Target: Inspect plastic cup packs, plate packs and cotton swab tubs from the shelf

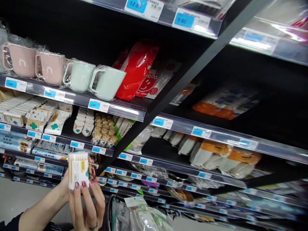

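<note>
A pack of cotton swabs (78, 170) stands upright between my hands, its clear wrapper showing the sticks and a white and yellow label with a green mark. My left hand (64, 185) reaches in from the lower left and holds the pack from behind; its fingertips curl round the right edge, and its palm is hidden. From below, my right hand (88, 205), with painted nails and a ring, presses its fingertips on the pack's lower front. Similar packs of swabs (56, 123) lie on the shelf behind.
Wrapped pink mugs (22, 61) and pale green mugs (80, 75) line the upper shelf beside red packages (137, 72). Small gold-lidded containers (104, 130) stand below. A dark post (187, 77) slants between shelf bays. Bagged goods (144, 215) sit at the bottom.
</note>
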### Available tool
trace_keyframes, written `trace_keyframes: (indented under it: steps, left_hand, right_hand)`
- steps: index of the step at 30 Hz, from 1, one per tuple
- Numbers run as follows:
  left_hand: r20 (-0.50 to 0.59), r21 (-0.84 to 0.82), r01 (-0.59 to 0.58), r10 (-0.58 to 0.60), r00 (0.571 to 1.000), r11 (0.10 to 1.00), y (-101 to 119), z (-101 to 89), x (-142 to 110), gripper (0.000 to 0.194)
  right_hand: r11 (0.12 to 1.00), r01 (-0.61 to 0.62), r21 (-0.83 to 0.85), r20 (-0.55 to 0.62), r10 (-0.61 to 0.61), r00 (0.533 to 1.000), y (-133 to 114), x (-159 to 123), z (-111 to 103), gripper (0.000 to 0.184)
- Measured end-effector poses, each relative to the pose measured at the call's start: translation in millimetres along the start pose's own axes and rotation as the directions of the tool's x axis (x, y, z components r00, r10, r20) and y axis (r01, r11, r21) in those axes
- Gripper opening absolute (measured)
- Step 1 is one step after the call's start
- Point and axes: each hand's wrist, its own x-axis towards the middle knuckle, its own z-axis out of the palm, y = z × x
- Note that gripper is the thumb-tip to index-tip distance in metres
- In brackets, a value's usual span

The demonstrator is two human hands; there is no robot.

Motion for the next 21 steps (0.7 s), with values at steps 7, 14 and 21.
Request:
trace_keyframes:
  steps: [7, 14, 21]
  left_hand:
    - [0.072, 0.074, -0.056, 0.051, 0.996, 0.996, 18, 8.4, -8, 0.067]
    - [0.189, 0.158, -0.074, 0.043, 0.981, 0.985, 16, -9.8, -3, 0.077]
    - [0.192, 0.203, -0.099, 0.059, 0.98, 0.974, 14, -5.6, 4, 0.072]
  right_hand:
    - [0.661, -0.619, 0.424, 0.044, 0.668, 0.743, -1, -3, 8, 0.032]
    - [-0.091, -0.838, 0.537, 0.543, 0.798, 0.262, 6, 10, 1, 0.03]
    - [-0.382, -0.764, 0.52, 0.71, 0.69, 0.139, 15, -11, 11, 0.034]
